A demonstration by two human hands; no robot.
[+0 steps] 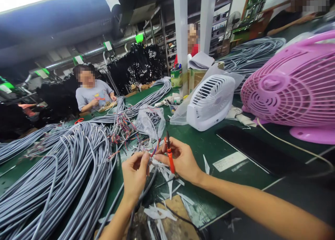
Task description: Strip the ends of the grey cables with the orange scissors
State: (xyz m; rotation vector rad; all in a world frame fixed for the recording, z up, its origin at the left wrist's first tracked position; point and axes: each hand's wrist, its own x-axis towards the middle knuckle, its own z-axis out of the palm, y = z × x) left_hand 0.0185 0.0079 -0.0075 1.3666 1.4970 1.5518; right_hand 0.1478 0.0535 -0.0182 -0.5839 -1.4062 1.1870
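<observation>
In the head view, my left hand [136,173] pinches the end of a grey cable [153,179] in front of me. Red and blue wires [156,148] fan up from that end, between the two hands. My right hand [183,159] is closed around small pliers with orange handles [170,159], their dark jaws pointing up. Its thumb and fingertips also come close to the wires; whether they touch them is unclear. White plastic scraps [170,187] lie beneath both hands.
Big coils of grey cable [65,163] cover the left of the green table [206,201]. A plastic bag [150,121] lies ahead. On the right stand a white fan [211,102] and a pink fan [288,86], with a black panel [256,149] before them. A co-worker [95,93] sits across.
</observation>
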